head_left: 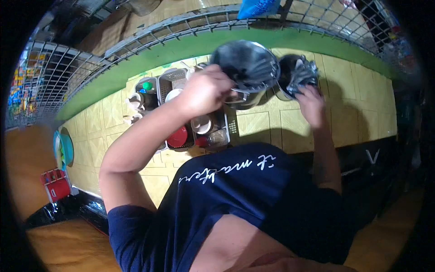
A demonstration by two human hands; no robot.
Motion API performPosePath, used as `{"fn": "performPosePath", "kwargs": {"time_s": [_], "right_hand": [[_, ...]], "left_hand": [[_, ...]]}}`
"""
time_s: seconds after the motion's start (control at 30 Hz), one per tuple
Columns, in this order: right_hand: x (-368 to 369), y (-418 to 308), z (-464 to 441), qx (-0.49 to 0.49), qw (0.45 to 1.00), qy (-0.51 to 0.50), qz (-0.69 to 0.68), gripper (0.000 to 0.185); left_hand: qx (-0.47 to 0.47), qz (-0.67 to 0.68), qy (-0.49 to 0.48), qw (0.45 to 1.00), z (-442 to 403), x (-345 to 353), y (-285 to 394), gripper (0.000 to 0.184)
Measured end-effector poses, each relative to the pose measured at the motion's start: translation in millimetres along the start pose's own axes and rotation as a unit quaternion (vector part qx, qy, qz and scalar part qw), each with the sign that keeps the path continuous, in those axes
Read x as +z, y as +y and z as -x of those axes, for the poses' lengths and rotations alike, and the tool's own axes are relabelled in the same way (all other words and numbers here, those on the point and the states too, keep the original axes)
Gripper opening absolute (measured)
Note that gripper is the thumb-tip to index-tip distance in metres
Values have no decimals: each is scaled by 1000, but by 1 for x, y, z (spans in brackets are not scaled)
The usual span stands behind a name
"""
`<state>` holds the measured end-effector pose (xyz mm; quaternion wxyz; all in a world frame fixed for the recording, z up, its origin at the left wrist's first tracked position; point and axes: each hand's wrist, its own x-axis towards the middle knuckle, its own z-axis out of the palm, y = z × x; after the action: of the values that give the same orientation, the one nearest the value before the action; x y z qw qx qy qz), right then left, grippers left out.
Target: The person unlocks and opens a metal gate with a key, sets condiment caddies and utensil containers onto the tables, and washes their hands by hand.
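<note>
My left hand [212, 88] is closed on the side of a large round container [247, 68] lined with dark plastic, which is raised over the table beside the baskets. The container is slightly blurred. To its right, a smaller container [284, 79] has crumpled black plastic [302, 75] at its mouth. The fingers of my right hand [311, 103] are closed on this plastic at the container's near edge. Close to my left forearm, a basket [171, 77] and other baskets hold jars, among them one with a red lid [177, 137].
A wire mesh fence [195, 25] runs along the table's far side above a green board [181, 45]. Cups [135, 102] stand left of the baskets. At the far left are a teal basin [66, 147] and a red box [58, 189]. A blue packet [258, 8] hangs at the top.
</note>
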<state>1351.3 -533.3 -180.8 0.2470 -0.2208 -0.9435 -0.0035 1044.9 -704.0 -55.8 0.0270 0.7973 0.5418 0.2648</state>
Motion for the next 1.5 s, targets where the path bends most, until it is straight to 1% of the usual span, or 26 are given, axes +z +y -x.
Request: {"fn": "performPosePath", "kwargs": {"time_s": [0.1, 0.17, 0.3, 0.37, 0.4, 0.43, 0.47, 0.5, 0.57, 0.63, 0.67, 0.7, 0.73, 0.77, 0.83, 0.9, 0.97, 1.03, 1.1, 1.23, 1.3, 1.33, 1.37, 1.43, 1.47, 1.5], "right_hand": [[-25, -7, 12, 10, 998, -25, 52, 15], [-24, -3, 29, 21, 999, -16, 31, 15], [-32, -16, 33, 7, 998, -21, 67, 19], [-43, -28, 12, -7, 997, -36, 71, 22], [-68, -46, -13, 37, 989, -140, 19, 27], [-94, -58, -34, 81, 966, -244, -33, 33], [-112, -58, -54, 70, 944, -303, -111, 40], [-122, -58, -78, 67, 945, -300, -110, 40], [-133, -60, -137, -101, 922, -258, -271, 39], [-142, -96, -206, -195, 971, -137, -15, 33], [-124, -103, -248, -249, 966, -64, 11, 22], [-113, -117, -286, -216, 973, -73, -18, 18], [-87, -124, -328, -217, 976, -11, -21, 15], [-57, -130, -370, -211, 977, 35, -8, 18], [-17, -142, -435, -148, 988, 7, 45, 24], [28, -139, -474, -83, 994, -36, 64, 44], [56, -134, -490, -23, 995, -71, 64, 51], [70, -129, -500, 3, 991, -112, 72, 47], [76, -132, -502, -11, 992, -64, 106, 29], [65, -136, -487, -45, 989, -98, 104, 27], [56, -132, -475, -36, 982, -184, 27, 24], [48, -130, -462, -46, 979, -195, 31, 23], [29, -134, -444, -56, 976, -206, 36, 22], [9, -135, -410, -99, 982, -127, 97, 28], [10, -130, -398, -96, 983, -122, 100, 28], [16, -126, -390, -77, 991, -67, 81, 32]], "left_hand": [[52, -71, -79, 993, -4, 36, -14, 13], [98, -109, -135, 980, -11, 48, -20, 12], [101, -159, -234, 954, -8, 83, -21, 9], [43, -123, -366, 921, -15, 78, -8, 17], [29, -82, -413, 907, -18, 75, -3, 28], [42, -52, -388, 919, -12, 86, -9, 35], [32, -41, -374, 926, -17, 77, -9, 35], [24, -31, -362, 932, -26, 61, -4, 35], [-55, -34, -323, 944, -45, 14, -5, 36], [-122, -51, -261, 956, -55, -19, -29, 26], [-183, -84, -217, 955, -58, -39, -41, 23], [-235, -117, -200, 944, -61, -59, -58, 22], [-242, -110, -169, 949, -57, -76, -81, 23], [-296, -95, -130, 942, -52, -91, -101, 26], [-388, -49, -67, 918, -43, -128, -123, 29], [-397, -70, 10, 915, -21, -146, -153, 25], [-427, -85, 16, 900, -7, -167, -166, 27], [-458, -94, 18, 884, 8, -178, -184, 29], [-427, -172, 50, 886, 19, -180, -211, 35], [-447, -237, 19, 862, 6, -181, -258, 43], [-424, -315, 56, 847, -2, -175, -282, 57], [-489, -281, 41, 825, -12, -172, -289, 72], [-484, -282, 44, 827, -19, -169, -290, 72], [-497, -260, 32, 828, -31, -165, -292, 79], [-505, -252, 32, 825, -32, -157, -306, 84], [-494, -283, 64, 819, -33, -151, -303, 72]]}}
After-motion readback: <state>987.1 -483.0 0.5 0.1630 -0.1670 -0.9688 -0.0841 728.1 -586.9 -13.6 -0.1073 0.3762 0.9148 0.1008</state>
